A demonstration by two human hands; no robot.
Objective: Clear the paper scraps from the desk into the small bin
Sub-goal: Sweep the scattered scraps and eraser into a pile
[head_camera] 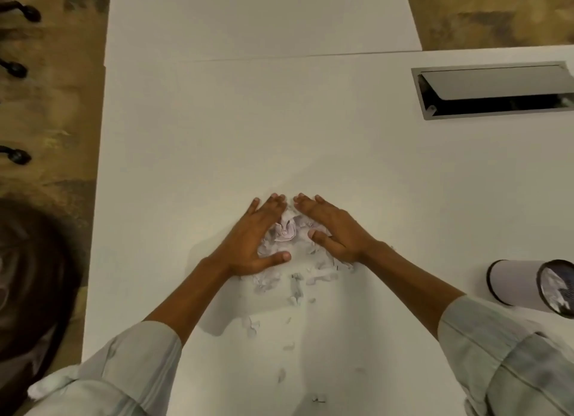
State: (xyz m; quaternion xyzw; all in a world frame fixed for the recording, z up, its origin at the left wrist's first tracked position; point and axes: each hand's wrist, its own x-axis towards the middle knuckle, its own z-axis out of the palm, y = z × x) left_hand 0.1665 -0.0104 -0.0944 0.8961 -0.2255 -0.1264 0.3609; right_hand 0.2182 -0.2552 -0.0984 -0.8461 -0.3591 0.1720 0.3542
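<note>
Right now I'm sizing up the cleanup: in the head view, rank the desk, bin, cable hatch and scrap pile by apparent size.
1. desk
2. cable hatch
3 and 4. scrap pile and bin: too alike to rank; hands cover the pile, the frame edge cuts the bin.

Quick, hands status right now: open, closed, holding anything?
Left hand: open, fingers spread, cupped against the paper scraps, gripping nothing.
Right hand: open, flat, pressing the pile from the other side.

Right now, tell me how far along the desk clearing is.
Partly done. The small bin lies on its side at the right with some paper already inside. In hand: the left hand and right hand are cupped around a pile of scraps, fingertips nearly meeting. Left: that pile, plus loose bits trailing toward the near edge of the desk.
</note>
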